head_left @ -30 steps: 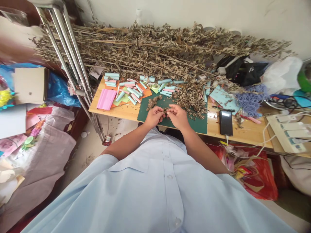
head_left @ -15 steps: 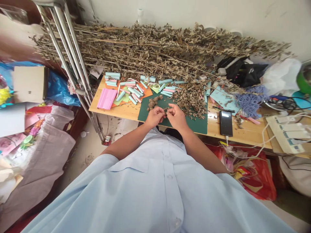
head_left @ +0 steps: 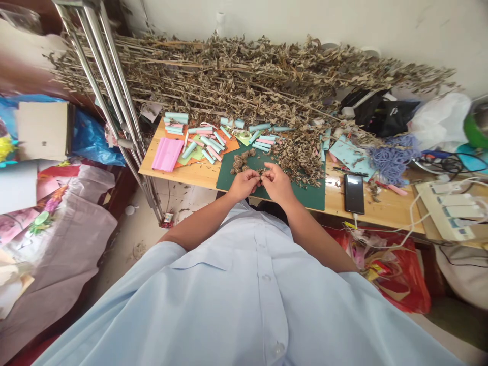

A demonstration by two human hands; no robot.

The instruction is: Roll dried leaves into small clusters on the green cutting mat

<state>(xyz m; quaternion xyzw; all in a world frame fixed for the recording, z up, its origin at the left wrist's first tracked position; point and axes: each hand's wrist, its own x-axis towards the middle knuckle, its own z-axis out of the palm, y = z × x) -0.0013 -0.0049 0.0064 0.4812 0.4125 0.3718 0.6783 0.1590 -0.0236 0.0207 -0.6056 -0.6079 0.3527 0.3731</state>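
Note:
Above the front edge of the green cutting mat (head_left: pixel 308 197), my left hand (head_left: pixel 244 184) and my right hand (head_left: pixel 277 184) meet fingertip to fingertip. Both are closed in a pinch around a small bit of dried leaf, mostly hidden by the fingers. Just beyond my left hand sit several brown balls of crumpled dried leaf (head_left: pixel 240 161). A loose heap of dried leaves (head_left: pixel 301 157) covers the mat's far right part, beyond my right hand.
Long dried stalks (head_left: pixel 229 71) lie along the wall. Rolled paper tubes (head_left: pixel 211 145) and a pink paper stack (head_left: pixel 168 154) are at left. A phone (head_left: pixel 354 193), blue yarn (head_left: pixel 394 157) and a power strip (head_left: pixel 450 211) lie right. Metal crutches (head_left: pixel 114 101) stand at left.
My hands stay together in nearly the same spot, with only slight finger movement. The whole view has shifted very slightly; nothing else has visibly moved.

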